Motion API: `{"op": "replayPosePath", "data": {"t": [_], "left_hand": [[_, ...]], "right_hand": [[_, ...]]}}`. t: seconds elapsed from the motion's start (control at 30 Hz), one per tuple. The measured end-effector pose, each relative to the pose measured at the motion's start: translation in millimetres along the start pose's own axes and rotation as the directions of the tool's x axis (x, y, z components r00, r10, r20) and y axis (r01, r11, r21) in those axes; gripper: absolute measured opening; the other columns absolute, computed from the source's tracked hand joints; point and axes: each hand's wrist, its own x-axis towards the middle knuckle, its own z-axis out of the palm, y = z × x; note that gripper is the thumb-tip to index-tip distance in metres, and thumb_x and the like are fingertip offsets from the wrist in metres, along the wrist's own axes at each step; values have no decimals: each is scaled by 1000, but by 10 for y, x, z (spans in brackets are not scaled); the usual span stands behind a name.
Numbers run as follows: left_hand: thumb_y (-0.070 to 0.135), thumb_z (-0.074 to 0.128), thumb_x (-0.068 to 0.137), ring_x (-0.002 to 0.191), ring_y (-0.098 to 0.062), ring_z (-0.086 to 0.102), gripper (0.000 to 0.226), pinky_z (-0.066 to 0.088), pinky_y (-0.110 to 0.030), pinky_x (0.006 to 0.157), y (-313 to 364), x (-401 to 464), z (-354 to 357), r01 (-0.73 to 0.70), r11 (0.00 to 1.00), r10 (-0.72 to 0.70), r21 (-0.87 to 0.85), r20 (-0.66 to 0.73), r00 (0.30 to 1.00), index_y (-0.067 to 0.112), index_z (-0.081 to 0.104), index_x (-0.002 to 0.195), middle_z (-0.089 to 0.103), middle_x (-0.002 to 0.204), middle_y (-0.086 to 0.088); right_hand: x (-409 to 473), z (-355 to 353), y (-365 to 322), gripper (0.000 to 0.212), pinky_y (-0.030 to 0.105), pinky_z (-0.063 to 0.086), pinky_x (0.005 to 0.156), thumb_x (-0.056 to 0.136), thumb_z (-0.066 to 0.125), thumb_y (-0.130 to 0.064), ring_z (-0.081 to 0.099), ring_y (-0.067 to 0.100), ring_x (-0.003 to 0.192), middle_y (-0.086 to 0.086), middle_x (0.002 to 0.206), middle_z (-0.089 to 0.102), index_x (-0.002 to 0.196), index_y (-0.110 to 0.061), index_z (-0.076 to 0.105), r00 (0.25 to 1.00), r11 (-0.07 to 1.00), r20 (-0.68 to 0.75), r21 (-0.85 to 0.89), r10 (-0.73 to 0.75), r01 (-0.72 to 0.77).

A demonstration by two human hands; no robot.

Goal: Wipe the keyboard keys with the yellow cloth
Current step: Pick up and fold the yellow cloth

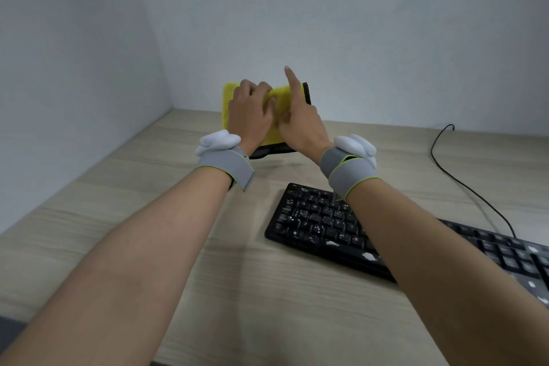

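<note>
Both hands up above the desk (124, 217) — left hand (251, 116) and right hand (300, 125) each clenched on the yellow cloth (282, 96), right forefinger pointing up — black keyboard (320, 223) lying below, white smears on its keys.

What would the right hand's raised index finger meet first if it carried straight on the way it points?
Probably the pale wall behind the desk. The right hand points its index finger up and away from the person, above the yellow cloth, and nothing shows between fingertip and wall, though depth is unclear.
</note>
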Motion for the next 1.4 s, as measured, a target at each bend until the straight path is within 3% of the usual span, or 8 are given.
{"op": "replayPosePath", "data": {"t": [0.13, 0.23, 0.4, 0.47, 0.63, 0.77, 1.17, 1.4], "left_hand": [[11, 54, 90, 103, -32, 51, 25, 42, -38, 86, 228, 36, -20, -74, 996, 74, -56, -1, 997, 1, 62, 112, 52, 110, -21], [1, 51, 82, 104, -31, 51, 30, 39, -29, 83, 374, 80, -12, -106, 992, 107, -70, 13, 994, 1, 62, 110, 54, 111, -20], [25, 42, 92, 101, -29, 48, 27, 26, -32, 72, 654, 215, 62, -143, 950, 148, 279, 3, 989, 18, 66, 103, 68, 98, -5], [30, 40, 94, 101, -31, 48, 30, 26, -35, 74, 787, 247, 95, -152, 945, 147, 291, 38, 988, 19, 66, 103, 69, 96, -6], [25, 43, 92, 92, -37, 58, 28, 37, -33, 64, 1037, 302, 178, -26, 999, 21, 33, 158, 987, 18, 67, 105, 67, 100, -12], [17, 48, 89, 105, -37, 57, 30, 49, -38, 78, 1289, 352, 331, 55, 990, -27, -131, 204, 979, 17, 72, 107, 68, 109, -13], [2, 45, 89, 117, -19, 58, 38, 45, -27, 98, 1751, 424, 944, 165, 841, -34, -516, 254, 967, 14, 69, 117, 66, 123, -4], [-1, 46, 85, 107, -22, 64, 38, 56, -35, 86, 2077, 359, 1242, 187, 753, 41, -631, 329, 944, 10, 72, 111, 69, 116, -8]], "right_hand": [[-21, -116, 70, 52, 45, 50, 79, 85, 39, -6, 57, 38, 94, 19, 107, 61, 135, -17, 29, 997, 1000, -83, 1, 10, -10], [-43, -244, 135, 36, 38, 46, 73, 85, 41, -6, 57, 36, 97, 17, 113, 60, 121, -8, 41, 982, 1000, -187, 7, -1, 3], [-82, -525, 277, 42, 36, 44, 70, 82, 42, 2, 57, 31, 99, 12, 114, 60, 122, -9, 41, 952, 998, -305, -57, -25, 8], [-87, -626, 355, 47, 33, 39, 67, 80, 44, 3, 57, 32, 97, 12, 113, 61, 125, -11, 39, 941, 996, -337, -91, -12, -20], [-125, -772, 527, 61, 31, 36, 68, 74, 50, -1, 56, 33, 102, 14, 115, 60, 132, -12, 33, 941, 991, -339, -123, 5, -50], [-206, -900, 711, 71, 34, 41, 71, 72, 58, -11, 53, 35, 107, 14, 120, 57, 136, -12, 28, 944, 987, -330, -153, -12, -41], [-305, -1171, 1292, 87, 49, 33, 99, 64, 66, -39, 39, 29, 126, 2, 127, 54, 139, -17, 26, 904, 858, -428, -467, -7, -215], [-379, -1375, 1529, 63, 43, 35, 90, 67, 60, -11, 41, 31, 120, 8, 122, 50, 127, -16, 41, 790, 760, -612, -494, 41, -422]]}}
